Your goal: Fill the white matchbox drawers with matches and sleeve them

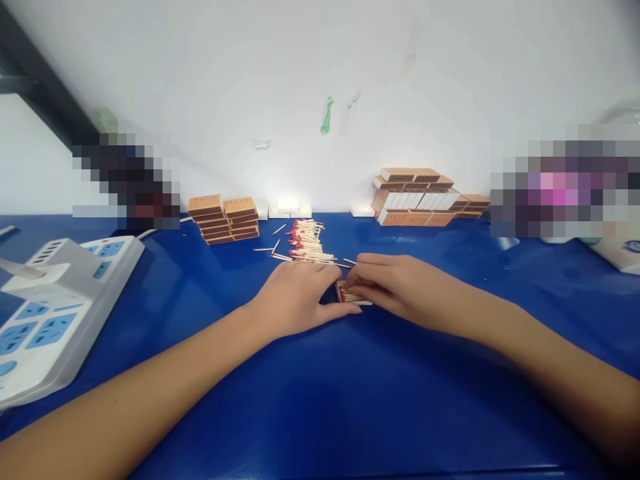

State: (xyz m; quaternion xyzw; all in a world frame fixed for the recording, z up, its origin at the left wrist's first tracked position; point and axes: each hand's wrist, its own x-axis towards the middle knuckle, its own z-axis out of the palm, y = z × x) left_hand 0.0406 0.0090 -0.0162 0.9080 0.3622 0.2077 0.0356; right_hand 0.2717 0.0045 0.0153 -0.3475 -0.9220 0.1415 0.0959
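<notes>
A small white matchbox tray (367,304) with red-tipped matches (350,296) in it lies on the blue table. My left hand (297,298) is curved about its left end, thumb along the near side and fingers at the far side. Over the tray's right part, my right hand (395,281) has its fingers bunched together and reaching down among the matches; whatever is between the fingertips is hidden. Just beyond my hands spreads a pile of loose matches (310,243), most with heads to the left, and a few strays lie around it.
Stacked matchboxes (225,220) stand behind on the left, a larger matchbox stack (417,200) on the right, both near the white wall. White blocks (289,208) sit between them. A power strip (65,320) with a plugged-in adapter occupies the left. Blurred items are at both sides.
</notes>
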